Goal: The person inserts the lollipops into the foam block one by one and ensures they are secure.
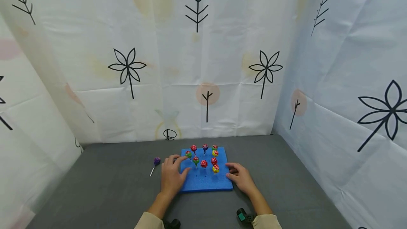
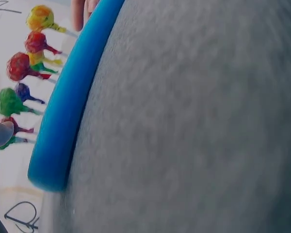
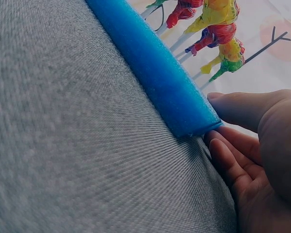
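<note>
A blue foam board (image 1: 206, 185) lies on the table with several wrapped lollipops (image 1: 204, 164) standing upright in it, in red, green, yellow and purple. My left hand (image 1: 171, 176) is over the board's left edge. Its forefinger reaches beside a green lollipop (image 1: 188, 154) at the back left, with a gap between forefinger and thumb. At the right edge, my right hand (image 1: 242, 179) grips the board; in the right wrist view the thumb (image 3: 233, 108) lies at the top edge and the other fingers tuck against the side. Most of the left hand is outside the left wrist view.
A purple lollipop (image 1: 157, 161) with a white stick lies on the grey table (image 1: 121, 186), left of my left hand. Small holes show in the front part of the board. Patterned white curtains (image 1: 222, 52) enclose the table at the back and sides.
</note>
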{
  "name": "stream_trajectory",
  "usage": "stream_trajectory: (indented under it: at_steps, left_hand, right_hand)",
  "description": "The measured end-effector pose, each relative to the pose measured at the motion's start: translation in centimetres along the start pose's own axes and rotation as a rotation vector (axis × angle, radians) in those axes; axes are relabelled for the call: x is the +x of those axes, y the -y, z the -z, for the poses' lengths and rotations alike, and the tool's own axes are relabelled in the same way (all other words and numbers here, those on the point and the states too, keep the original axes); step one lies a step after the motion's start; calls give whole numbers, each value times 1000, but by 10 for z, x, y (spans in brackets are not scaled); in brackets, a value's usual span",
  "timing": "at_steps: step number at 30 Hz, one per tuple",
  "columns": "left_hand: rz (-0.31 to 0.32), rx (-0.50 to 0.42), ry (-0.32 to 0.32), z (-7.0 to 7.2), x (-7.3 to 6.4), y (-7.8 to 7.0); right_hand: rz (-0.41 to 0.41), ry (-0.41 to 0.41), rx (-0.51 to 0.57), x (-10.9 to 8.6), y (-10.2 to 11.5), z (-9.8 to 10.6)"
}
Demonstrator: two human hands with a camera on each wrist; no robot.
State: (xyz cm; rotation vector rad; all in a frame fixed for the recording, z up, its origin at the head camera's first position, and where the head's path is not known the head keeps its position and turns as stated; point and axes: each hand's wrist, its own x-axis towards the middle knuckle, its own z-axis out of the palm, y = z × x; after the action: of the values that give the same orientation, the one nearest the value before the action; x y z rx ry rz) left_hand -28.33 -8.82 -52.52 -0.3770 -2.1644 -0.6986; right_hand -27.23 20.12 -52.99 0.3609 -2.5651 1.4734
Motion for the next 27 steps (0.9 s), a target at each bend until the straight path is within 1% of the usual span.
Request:
stream_trajectory:
  at_steps: [9, 16, 24, 27]
  left_hand:
    - [8, 32, -19, 9, 1, 15]
    - [19, 72, -4, 15, 4, 23]
    - [82, 92, 44, 17, 5, 34]
    - [102, 86, 59, 19, 6, 37]
  right_hand:
    - [-4, 3, -10, 0, 1, 0]
    - [0, 1, -11, 0, 0, 0]
    - [3, 4, -17, 0, 0, 1]
    - [0, 4, -18, 0, 1, 1]
